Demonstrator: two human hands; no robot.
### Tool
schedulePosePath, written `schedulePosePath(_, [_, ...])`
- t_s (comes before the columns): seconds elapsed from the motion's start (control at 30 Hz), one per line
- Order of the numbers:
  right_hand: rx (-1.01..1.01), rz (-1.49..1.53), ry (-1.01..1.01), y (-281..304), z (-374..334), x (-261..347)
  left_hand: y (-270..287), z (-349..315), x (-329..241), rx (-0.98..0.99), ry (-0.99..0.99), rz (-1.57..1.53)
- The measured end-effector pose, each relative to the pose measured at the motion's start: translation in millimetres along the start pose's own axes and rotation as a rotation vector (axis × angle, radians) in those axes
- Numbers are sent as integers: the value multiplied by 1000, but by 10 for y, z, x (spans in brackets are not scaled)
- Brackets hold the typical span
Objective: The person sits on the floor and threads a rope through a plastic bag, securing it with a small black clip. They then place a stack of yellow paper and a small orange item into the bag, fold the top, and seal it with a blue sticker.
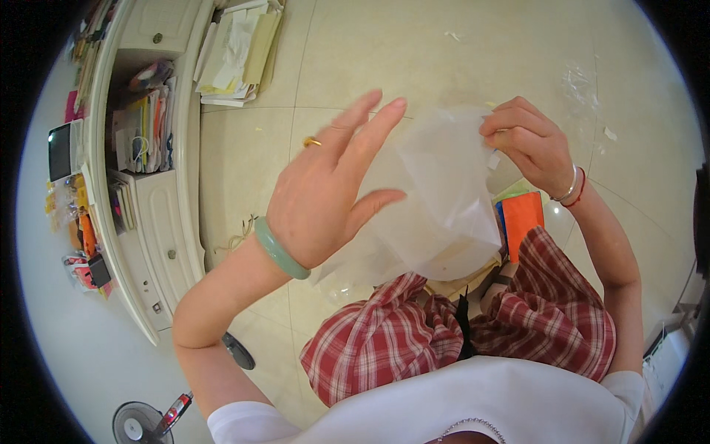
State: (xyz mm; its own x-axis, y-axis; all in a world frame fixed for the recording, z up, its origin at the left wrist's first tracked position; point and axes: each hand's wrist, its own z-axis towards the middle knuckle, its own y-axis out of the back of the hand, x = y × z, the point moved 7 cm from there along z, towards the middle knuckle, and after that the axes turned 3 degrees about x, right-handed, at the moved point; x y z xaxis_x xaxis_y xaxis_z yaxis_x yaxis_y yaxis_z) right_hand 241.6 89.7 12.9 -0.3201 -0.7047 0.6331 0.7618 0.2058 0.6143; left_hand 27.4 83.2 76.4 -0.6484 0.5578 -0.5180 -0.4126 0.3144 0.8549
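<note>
Currently, I have the right hand [526, 144] pinching the upper right edge of a thin, milky, translucent plastic sheet [447, 181] in its fingertips. The creased film spreads between both hands, before the red-and-white plaid cloth [384, 340] over the knees. I hold the left hand [318, 189] unclenched, fingers spread; whether it touches the film, I cannot tell. A smooth, pale-green bangle [275, 250] rings its wrist. One flat, orange rectangular item [523, 216] shows just beside the sheet.

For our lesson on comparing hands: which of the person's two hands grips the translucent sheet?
The right hand, with the red string bracelet, pinches the translucent sheet; the left hand, with the green bangle, is open, not gripping it.
</note>
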Motion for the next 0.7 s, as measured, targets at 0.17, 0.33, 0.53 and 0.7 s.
schedulePosePath(0.17, [-62,62,-164,52,-64,-245,-110,-189,-273,116,-269,209])
schedulePosePath(0.33, [-66,39,-156,65,-143,-261,-189,-153,-91,251,-105,374])
schedulePosePath(0.53, [-28,-48,-343,116,-199,-235,-632,-284,-121,262,-222,548])
schedulePosePath(0.7, [-6,100,-211,403,415,677,-962,-443,-388,381,-302,480])
